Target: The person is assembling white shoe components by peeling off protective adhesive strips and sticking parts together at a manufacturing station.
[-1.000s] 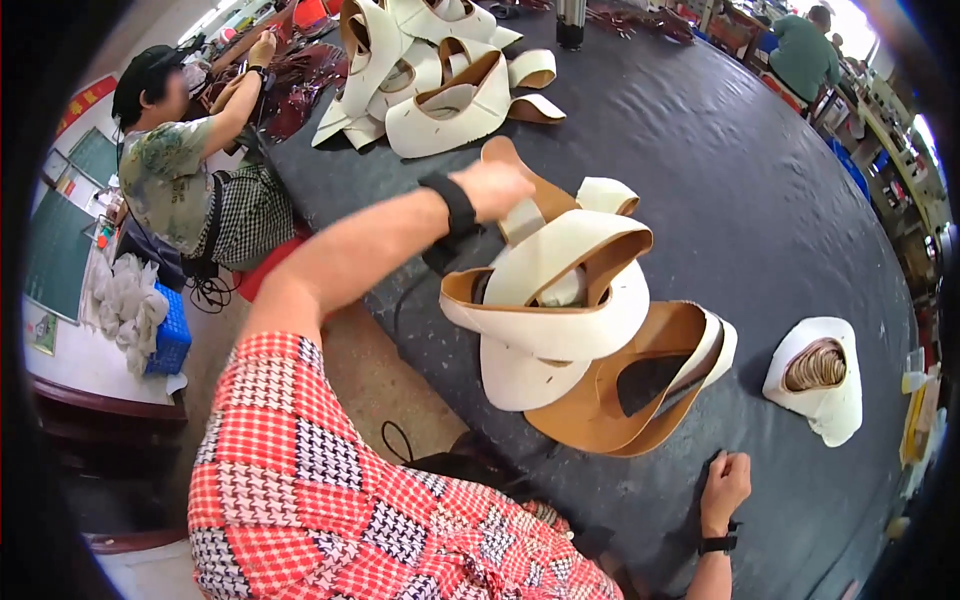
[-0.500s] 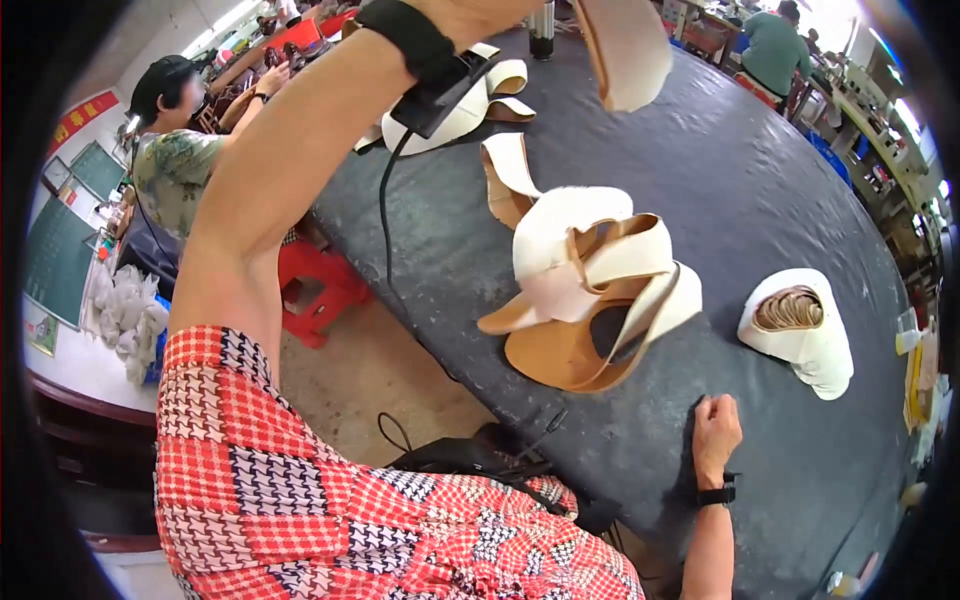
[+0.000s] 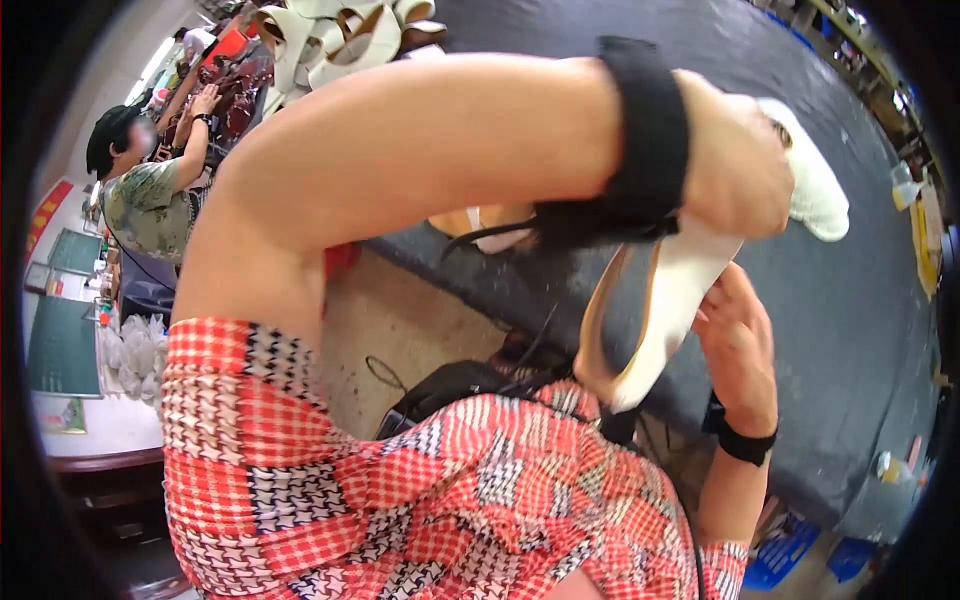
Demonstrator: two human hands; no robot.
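Observation:
My left hand (image 3: 738, 160) reaches across from the left with its wrist bent, closed on a white shoe upper (image 3: 665, 315). Most of that hand's fingers are hidden from me. The upper hangs down toward my body, its tan lining showing along the curved opening. At the upper's right edge my right hand (image 3: 740, 335) has its fingers curled against the white material; it looks closed there, though some fingertips are hidden. Beyond my left hand lies a white shoe-shaped piece (image 3: 820, 190), partly covered by the hand. Another tan-lined piece (image 3: 455, 222) shows below my left forearm.
A pile of white uppers (image 3: 365, 45) lies at the far left of the dark-covered table (image 3: 830, 370). A co-worker (image 3: 150, 185) in a cap works at the left. A black bag (image 3: 450, 385) sits by the table's near edge. Small containers (image 3: 905, 185) line the right edge.
My left hand has come down from the top toward the right, bringing the upper close to my body. My right hand has risen from the table, from a fist, to the upper's edge.

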